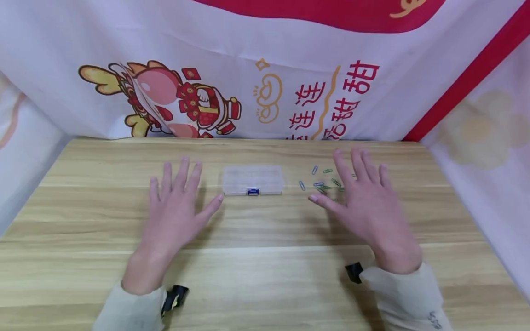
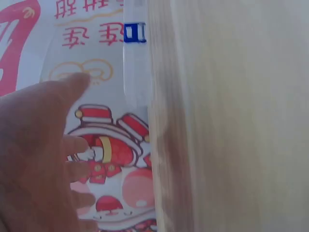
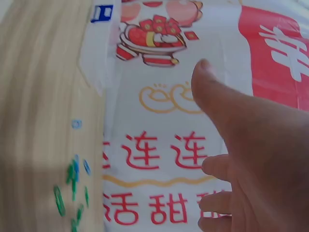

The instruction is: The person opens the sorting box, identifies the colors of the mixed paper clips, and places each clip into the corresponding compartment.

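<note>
A clear plastic box (image 1: 238,180) with a blue latch (image 1: 253,191) lies shut on the wooden table, between the two hands. To its left the left hand (image 1: 174,211) is held with fingers spread and holds nothing; its thumb tip appears beside the box's near left corner. Over on the right, the right hand (image 1: 370,204) also has spread fingers and an empty palm. Several blue and green paper clips (image 1: 302,185) lie scattered between the box and that hand, some partly covered by its fingers. In the right wrist view, green clips (image 3: 59,200) show on the tabletop.
The wooden table (image 1: 256,285) ends at the back against a white and red printed cloth (image 1: 232,41). Cloth also hangs along both sides. Black wrist mounts (image 1: 175,296) sit at the sleeve cuffs.
</note>
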